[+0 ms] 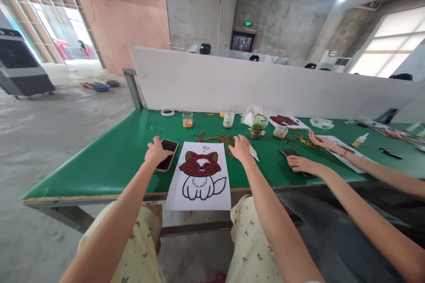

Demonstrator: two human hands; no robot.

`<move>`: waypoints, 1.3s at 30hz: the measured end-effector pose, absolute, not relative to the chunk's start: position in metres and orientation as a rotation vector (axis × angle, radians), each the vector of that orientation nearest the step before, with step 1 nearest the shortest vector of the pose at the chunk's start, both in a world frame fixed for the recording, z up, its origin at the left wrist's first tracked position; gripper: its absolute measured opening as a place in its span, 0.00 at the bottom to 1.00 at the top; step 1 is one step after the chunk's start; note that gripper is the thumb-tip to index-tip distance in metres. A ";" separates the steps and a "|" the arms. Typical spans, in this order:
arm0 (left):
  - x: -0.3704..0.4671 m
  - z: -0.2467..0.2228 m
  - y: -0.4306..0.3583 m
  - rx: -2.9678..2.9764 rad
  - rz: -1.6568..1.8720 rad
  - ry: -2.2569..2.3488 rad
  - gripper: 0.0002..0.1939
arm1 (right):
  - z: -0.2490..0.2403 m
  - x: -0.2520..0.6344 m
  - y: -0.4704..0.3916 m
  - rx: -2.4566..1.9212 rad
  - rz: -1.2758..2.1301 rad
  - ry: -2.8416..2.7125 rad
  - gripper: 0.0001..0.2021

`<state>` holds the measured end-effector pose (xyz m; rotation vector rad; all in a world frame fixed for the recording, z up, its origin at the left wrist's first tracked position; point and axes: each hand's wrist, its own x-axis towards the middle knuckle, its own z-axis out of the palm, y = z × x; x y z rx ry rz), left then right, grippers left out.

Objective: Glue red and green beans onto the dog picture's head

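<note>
A sheet of paper (172, 185) with a fox drawing lies before me, its near end hanging over the table's front edge. The fox's head is covered in dark red beans (190, 168), with green ones in the ears; its body is bare outline. My left hand (156, 152), fingers apart, rests at the left edge of a dark-screened phone (168, 154). To the right of the sheet, my right hand (241, 148) is open at the scattered red and green beans (222, 138). Beside it lies a white glue bottle (254, 154), partly hidden by that hand.
Along the back of the green table (99, 154) stand a jar of yellow kernels (187, 120), a white cup (228, 120) and a green-filled jar (258, 127). A white partition (212, 82) rises behind. At right, a co-worker's hands (303, 164) are near another phone (292, 154).
</note>
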<state>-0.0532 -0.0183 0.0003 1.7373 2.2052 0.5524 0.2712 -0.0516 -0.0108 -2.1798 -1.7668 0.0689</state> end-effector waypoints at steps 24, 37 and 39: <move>0.035 0.017 -0.085 0.850 1.298 0.583 0.15 | -0.014 0.154 -0.099 -0.815 1.505 -0.686 0.22; 0.028 0.017 -0.089 0.853 1.282 0.648 0.18 | -0.014 0.144 -0.098 -0.732 1.512 -0.632 0.16; 0.029 0.019 -0.090 0.824 1.279 0.634 0.18 | -0.012 0.144 -0.100 -0.721 1.527 -0.602 0.16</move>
